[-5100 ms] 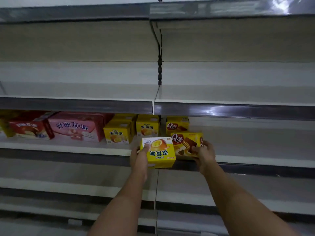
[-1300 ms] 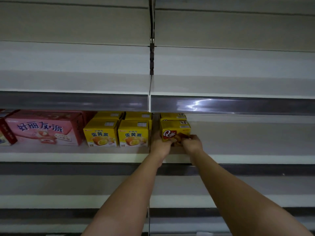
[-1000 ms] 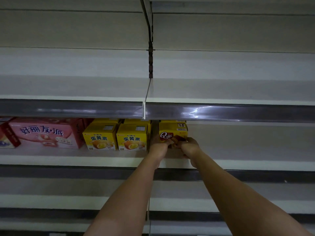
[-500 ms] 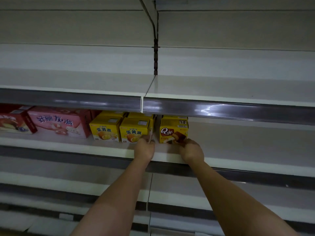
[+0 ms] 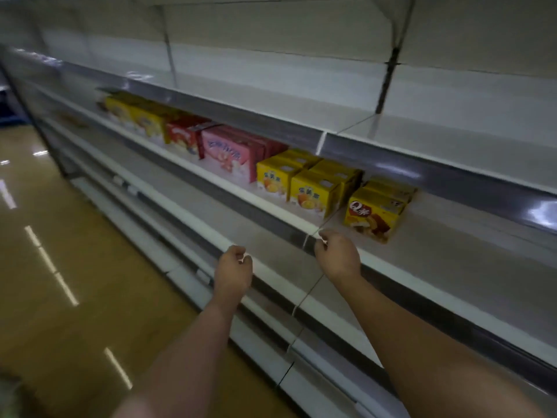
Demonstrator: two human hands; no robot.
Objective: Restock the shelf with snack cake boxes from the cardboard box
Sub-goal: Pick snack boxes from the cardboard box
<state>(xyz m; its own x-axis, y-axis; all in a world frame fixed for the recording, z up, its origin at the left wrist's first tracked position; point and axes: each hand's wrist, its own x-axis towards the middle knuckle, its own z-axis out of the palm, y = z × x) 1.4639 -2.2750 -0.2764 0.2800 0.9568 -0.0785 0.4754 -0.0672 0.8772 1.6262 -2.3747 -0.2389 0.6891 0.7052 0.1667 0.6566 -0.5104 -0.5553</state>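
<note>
A yellow Q snack cake box (image 5: 372,214) stands at the front of the middle shelf (image 5: 271,211), with another like it behind. Left of it stand yellow egg-yolk pie boxes (image 5: 312,193), then a pink box (image 5: 227,153), a red box (image 5: 180,135) and more yellow boxes (image 5: 135,116). My right hand (image 5: 339,256) hovers in front of the shelf edge, just below the Q box, fingers loosely curled and holding nothing. My left hand (image 5: 235,271) hangs lower and further left, also curled and empty. The cardboard box is out of view.
The shelf unit runs away to the upper left, with bare shelves above (image 5: 452,146) and below (image 5: 422,285) the stocked one. A glossy tan floor (image 5: 60,267) lies to the left. A dark blurred shape sits at the bottom left corner.
Both hands have come off the Q box and drawn back from the shelf. The view has swung left, so the shelf now runs diagonally and the floor shows.
</note>
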